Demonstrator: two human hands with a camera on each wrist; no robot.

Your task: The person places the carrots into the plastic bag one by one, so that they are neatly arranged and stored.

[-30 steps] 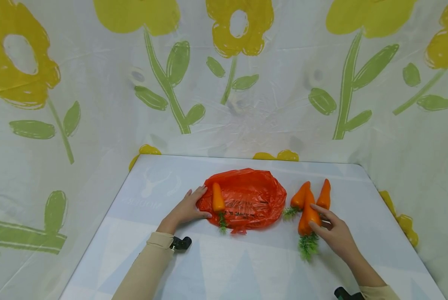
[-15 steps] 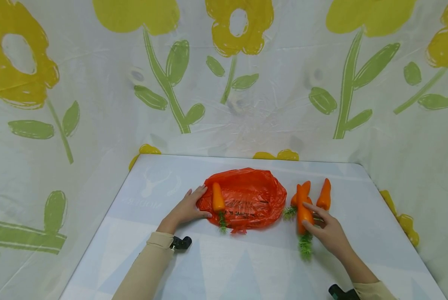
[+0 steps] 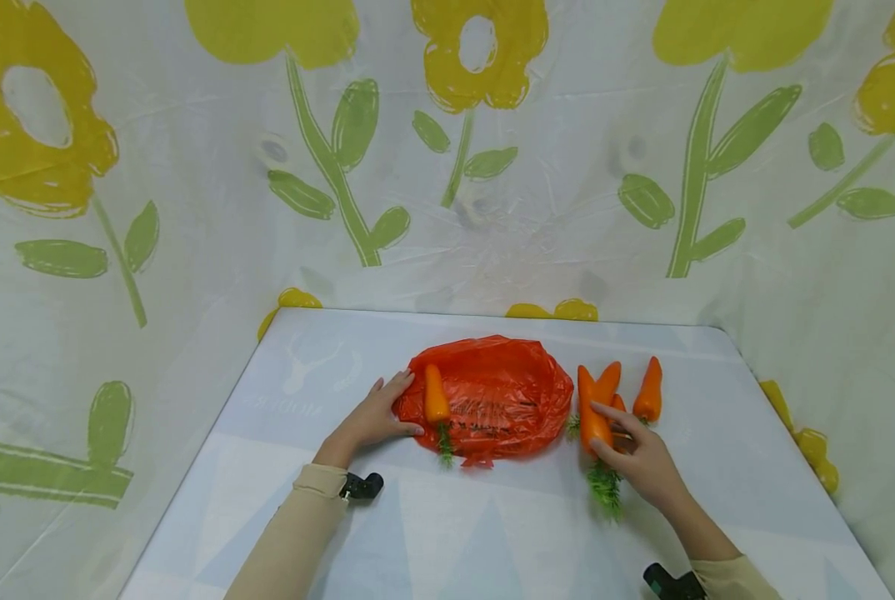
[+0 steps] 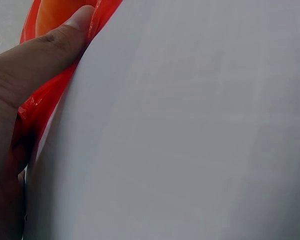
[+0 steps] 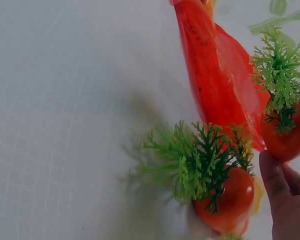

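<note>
A person's left hand (image 3: 372, 419) is pressing flat, fingers straight, on the orange plastic bag (image 3: 492, 396) at its nine o'clock edge. The right hand (image 3: 637, 458) is pinching a toy carrot (image 3: 592, 414) just off the bag's three o'clock side. The slick bag's mouth could be slipping closed, blocking it.

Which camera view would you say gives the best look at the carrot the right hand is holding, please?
The head view: the held carrot shows whole, orange body to green top, pinched by the right hand beside the orange bag. The right wrist view shows only its leafy end close up. The left wrist view shows none of it.
</note>
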